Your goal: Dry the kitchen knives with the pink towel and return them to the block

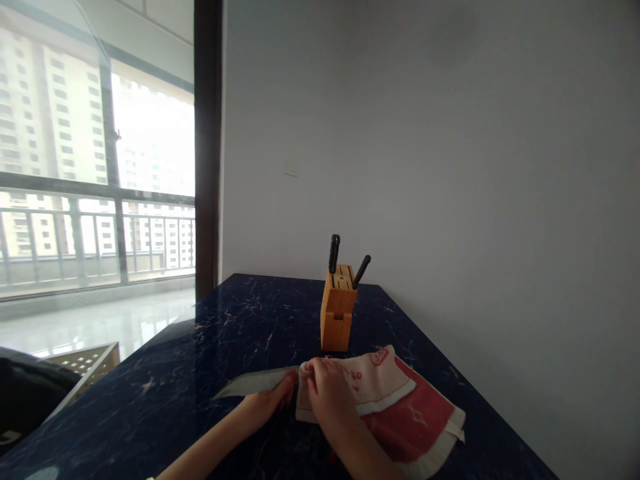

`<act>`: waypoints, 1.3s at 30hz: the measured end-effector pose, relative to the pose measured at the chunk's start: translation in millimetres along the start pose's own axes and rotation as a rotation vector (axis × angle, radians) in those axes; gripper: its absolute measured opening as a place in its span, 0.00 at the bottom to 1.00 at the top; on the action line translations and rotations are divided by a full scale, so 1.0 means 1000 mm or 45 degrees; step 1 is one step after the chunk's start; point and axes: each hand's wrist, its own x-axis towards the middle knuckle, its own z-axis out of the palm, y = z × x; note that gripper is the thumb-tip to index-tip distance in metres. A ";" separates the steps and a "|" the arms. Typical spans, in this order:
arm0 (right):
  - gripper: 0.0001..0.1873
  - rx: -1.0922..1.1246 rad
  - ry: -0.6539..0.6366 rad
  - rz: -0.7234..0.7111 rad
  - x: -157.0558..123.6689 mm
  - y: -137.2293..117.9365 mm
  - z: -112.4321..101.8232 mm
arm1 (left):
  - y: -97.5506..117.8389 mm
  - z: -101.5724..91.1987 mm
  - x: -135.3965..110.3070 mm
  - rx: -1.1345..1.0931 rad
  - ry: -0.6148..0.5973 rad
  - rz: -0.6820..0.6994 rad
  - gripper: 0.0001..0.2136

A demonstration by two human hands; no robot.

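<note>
A kitchen knife (255, 383) is held low over the table, its broad blade pointing left. My left hand (273, 400) grips it near the inner end of the blade, and its handle is hidden. Close on the right, my right hand (327, 387) is closed on the left edge of a red and cream towel (415, 420). The towel spreads out to the right beneath that forearm. Just beyond the hands, a wooden knife block (336, 330) stands upright with two black-handled knives in its slots.
The dark blue marbled table (280, 300) runs back to a grey wall (450, 167), which borders its right side. On the left is a chair (87, 367) with a dark item (30, 390) on it. Past it are large windows (95, 133).
</note>
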 end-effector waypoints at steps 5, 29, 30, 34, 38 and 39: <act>0.11 0.089 -0.012 0.092 0.003 0.008 0.000 | -0.005 0.001 0.003 -0.099 0.078 -0.092 0.19; 0.10 -0.173 -0.002 0.092 0.009 0.033 -0.008 | 0.011 -0.006 0.004 -0.388 0.234 -0.205 0.22; 0.10 -0.177 0.002 0.024 0.007 0.032 -0.007 | 0.009 -0.006 0.004 -0.409 0.250 -0.222 0.22; 0.12 -0.222 -0.011 -0.097 0.002 0.028 -0.004 | 0.002 -0.006 0.004 -0.485 0.278 -0.252 0.21; 0.09 -0.355 -0.053 -0.108 0.002 0.025 -0.006 | -0.004 -0.005 0.004 -0.558 0.253 -0.243 0.20; 0.09 -0.402 -0.066 -0.133 0.002 0.024 -0.008 | -0.004 -0.005 0.004 -0.572 0.246 -0.237 0.20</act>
